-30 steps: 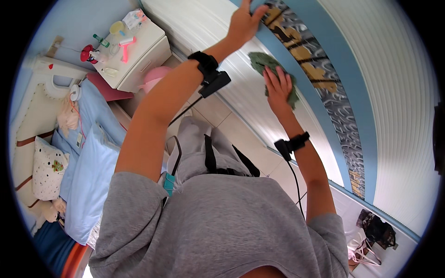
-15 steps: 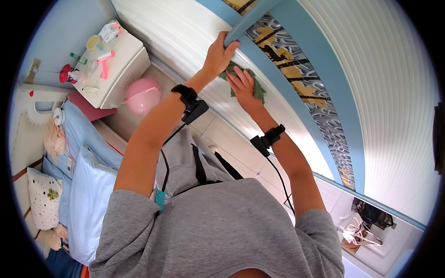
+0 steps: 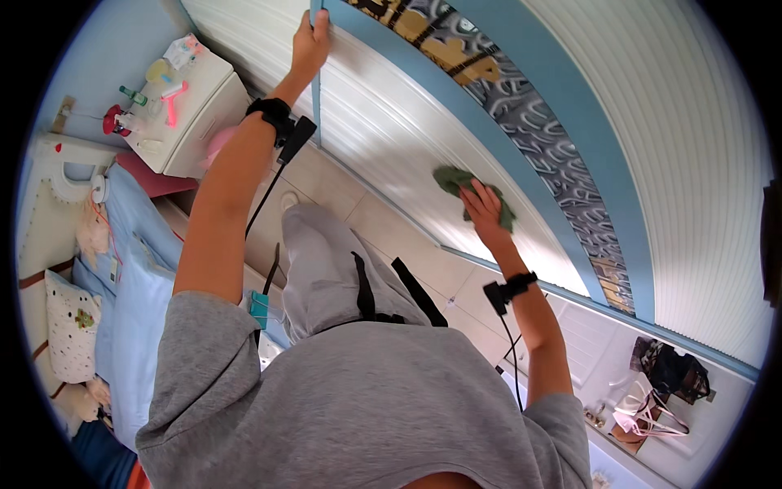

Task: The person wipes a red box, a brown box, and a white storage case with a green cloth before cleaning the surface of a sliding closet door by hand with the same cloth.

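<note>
My left hand (image 3: 310, 47) is up at the top left, its fingers wrapped round the blue edge of a sliding wardrobe door. That door (image 3: 383, 106) has white ribbed panels, a blue frame and a patterned strip (image 3: 533, 122) in gold, black and silver. Lower down and to the right, my right hand (image 3: 486, 213) presses a crumpled green cloth (image 3: 453, 181) against the white panel. The fingers lie over the cloth, which bunches out on both sides of them. Both wrists carry black straps with small cabled devices.
At the left stands a white bedside cabinet (image 3: 194, 122) with small bottles and a pink-handled roller (image 3: 173, 106) on top. A pink round object (image 3: 218, 147) is partly behind my left forearm. The bed has blue bedding (image 3: 155, 318). Bags (image 3: 664, 375) lie at the lower right.
My left hand has moved up and left, and the blue door edge it grips now appears farther left. My right hand and the cloth have shifted right and down along the white panel.
</note>
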The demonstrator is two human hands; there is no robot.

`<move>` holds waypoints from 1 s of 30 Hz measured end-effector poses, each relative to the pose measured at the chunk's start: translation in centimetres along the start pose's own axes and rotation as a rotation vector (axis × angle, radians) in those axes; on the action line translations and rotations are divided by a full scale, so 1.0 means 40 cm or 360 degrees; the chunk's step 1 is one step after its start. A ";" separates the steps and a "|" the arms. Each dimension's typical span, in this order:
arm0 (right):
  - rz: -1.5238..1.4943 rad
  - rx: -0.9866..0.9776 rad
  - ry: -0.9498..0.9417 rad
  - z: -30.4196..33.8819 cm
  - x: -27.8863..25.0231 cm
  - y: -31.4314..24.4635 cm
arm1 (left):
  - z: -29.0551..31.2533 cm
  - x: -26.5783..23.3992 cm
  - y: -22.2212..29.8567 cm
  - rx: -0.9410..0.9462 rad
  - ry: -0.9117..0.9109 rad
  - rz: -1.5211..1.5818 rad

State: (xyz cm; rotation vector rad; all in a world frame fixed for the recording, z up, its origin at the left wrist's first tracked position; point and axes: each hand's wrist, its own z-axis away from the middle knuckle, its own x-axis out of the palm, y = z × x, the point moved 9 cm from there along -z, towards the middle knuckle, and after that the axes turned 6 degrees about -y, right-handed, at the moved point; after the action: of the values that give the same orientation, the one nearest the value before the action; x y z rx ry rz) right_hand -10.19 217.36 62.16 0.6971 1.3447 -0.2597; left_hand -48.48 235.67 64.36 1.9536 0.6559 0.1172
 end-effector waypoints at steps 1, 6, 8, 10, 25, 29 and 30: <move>0.0051 0.0002 -0.0055 0.070 0.005 0.016 | -0.010 0.003 -0.010 0.0022 0.0045 0.0007; 0.0067 0.0054 -0.0316 0.331 0.046 0.078 | -0.003 0.017 -0.036 -0.0032 0.0074 0.0000; -0.0063 0.0089 -0.0295 0.368 0.060 0.096 | -0.014 0.019 -0.031 -0.0032 0.0074 0.0027; -0.0070 0.0066 -0.0273 0.351 0.054 0.092 | -0.008 0.014 -0.038 -0.0066 0.0096 0.0049; -0.0597 -0.0205 -0.0070 -0.359 0.019 -0.086 | 0.015 0.023 0.057 -0.0146 -0.0135 0.0219; -0.0650 -0.0412 0.0210 -0.554 -0.028 -0.132 | 0.016 0.037 0.060 -0.0300 -0.0288 0.0263; -0.0624 -0.0444 0.0225 -0.596 -0.041 -0.151 | 0.020 0.035 0.048 -0.0370 -0.0331 0.0281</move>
State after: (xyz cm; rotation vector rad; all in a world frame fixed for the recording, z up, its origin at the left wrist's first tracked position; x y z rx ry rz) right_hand -32.99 226.53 60.37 0.2169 1.6123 -0.3312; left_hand -46.25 235.11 65.35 1.7667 0.3177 0.0928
